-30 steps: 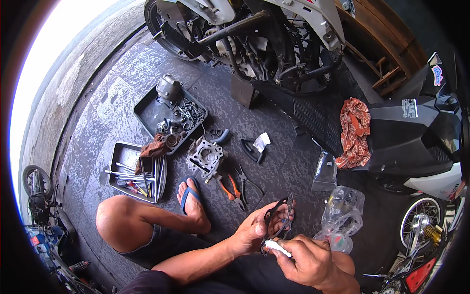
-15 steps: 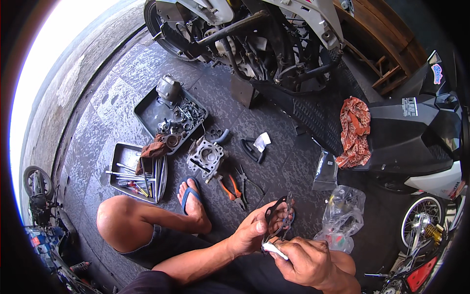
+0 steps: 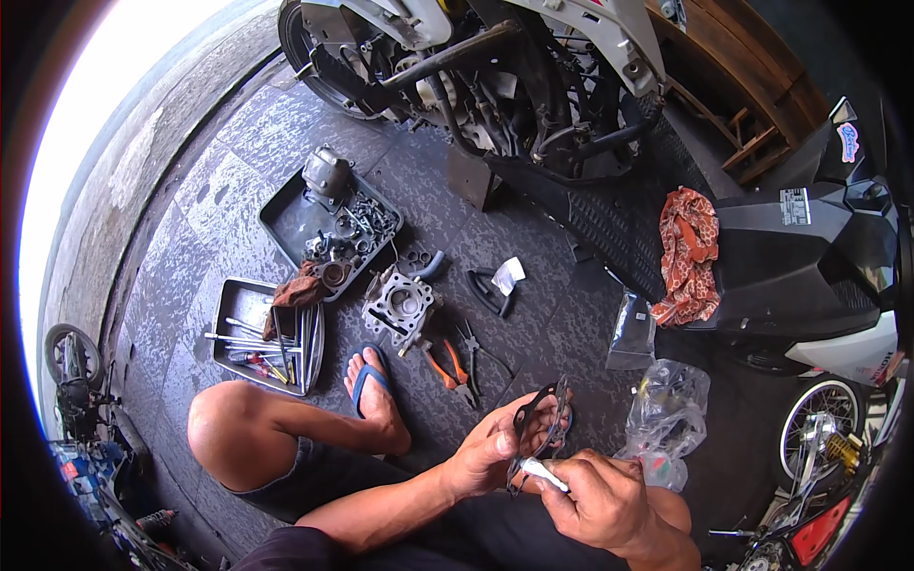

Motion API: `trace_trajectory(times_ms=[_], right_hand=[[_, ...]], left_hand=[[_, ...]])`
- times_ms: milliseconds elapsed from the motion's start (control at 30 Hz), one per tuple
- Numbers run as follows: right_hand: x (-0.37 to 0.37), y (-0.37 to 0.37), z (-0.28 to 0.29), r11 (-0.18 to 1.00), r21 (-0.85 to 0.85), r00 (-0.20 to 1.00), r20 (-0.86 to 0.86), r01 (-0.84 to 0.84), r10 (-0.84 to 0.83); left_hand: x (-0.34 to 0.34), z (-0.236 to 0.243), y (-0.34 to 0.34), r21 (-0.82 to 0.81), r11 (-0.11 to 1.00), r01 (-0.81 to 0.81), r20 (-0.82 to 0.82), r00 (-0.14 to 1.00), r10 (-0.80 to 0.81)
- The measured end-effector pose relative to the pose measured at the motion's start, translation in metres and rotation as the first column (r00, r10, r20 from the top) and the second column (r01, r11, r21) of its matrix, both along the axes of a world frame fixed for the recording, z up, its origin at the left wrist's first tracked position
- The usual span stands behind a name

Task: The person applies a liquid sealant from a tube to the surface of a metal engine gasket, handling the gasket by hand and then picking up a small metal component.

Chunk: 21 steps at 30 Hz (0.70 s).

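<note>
My left hand (image 3: pixel 486 451) is closed on a thin, dark gasket (image 3: pixel 522 420) with cut-out openings, tilted up on edge above my lap. Pinched in my right hand (image 3: pixel 605 502) is a small white squeeze tube (image 3: pixel 545 473). The tube's narrow end lies at the gasket's lower part; whether anything comes out of it is too small to see. An engine cylinder block (image 3: pixel 402 306) rests on the floor beyond my sandalled foot. Beside it lie orange-handled pliers (image 3: pixel 448 367) and dark-handled pliers (image 3: pixel 488 353).
Left of the block stand a tray of bolts and engine parts (image 3: pixel 286 224) and a tool tray (image 3: pixel 227 309). A partly stripped scooter (image 3: pixel 571 205) spans the far side, with an orange patterned cloth (image 3: pixel 687 252) on it. A clear plastic bag (image 3: pixel 674 400) lies right.
My right hand has shifted slightly up and to the right, carrying the white tube along the gasket's lower part. The left hand and gasket stay nearly in place.
</note>
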State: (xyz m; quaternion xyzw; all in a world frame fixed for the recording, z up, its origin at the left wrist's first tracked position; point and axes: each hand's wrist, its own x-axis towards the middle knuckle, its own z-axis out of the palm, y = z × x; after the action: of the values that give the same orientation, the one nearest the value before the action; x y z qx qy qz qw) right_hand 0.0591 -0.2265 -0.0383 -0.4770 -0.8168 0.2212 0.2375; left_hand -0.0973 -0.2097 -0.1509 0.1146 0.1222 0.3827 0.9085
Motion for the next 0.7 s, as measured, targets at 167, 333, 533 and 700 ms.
trace_trajectory(times_ms=[167, 333, 533, 700], right_hand=[[-0.0021, 0.0022, 0.0023, 1.000, 0.015, 0.999, -0.019, 0.026, -0.026], [-0.0017, -0.0004, -0.0013, 0.999, 0.031, 0.999, -0.040, 0.038, -0.037], [-0.0068, -0.0001, 0.0062, 0.999, 0.011, 0.999, -0.014, 0.037, -0.037], [-0.0008, -0.0010, -0.0006, 0.998, 0.008, 0.997, -0.047, 0.055, -0.055]], left_hand=[[0.0019, -0.0010, -0.0017, 0.018, 1.000, 0.005, -0.015, 1.000, -0.004], [0.0041, -0.0015, -0.0029, 0.014, 1.000, 0.009, -0.010, 1.000, -0.009], [0.0022, -0.0031, -0.0044, -0.010, 1.000, 0.008, -0.006, 1.000, -0.008], [0.0058, -0.0092, -0.0066, 0.013, 1.000, 0.023, 0.004, 1.000, -0.023]])
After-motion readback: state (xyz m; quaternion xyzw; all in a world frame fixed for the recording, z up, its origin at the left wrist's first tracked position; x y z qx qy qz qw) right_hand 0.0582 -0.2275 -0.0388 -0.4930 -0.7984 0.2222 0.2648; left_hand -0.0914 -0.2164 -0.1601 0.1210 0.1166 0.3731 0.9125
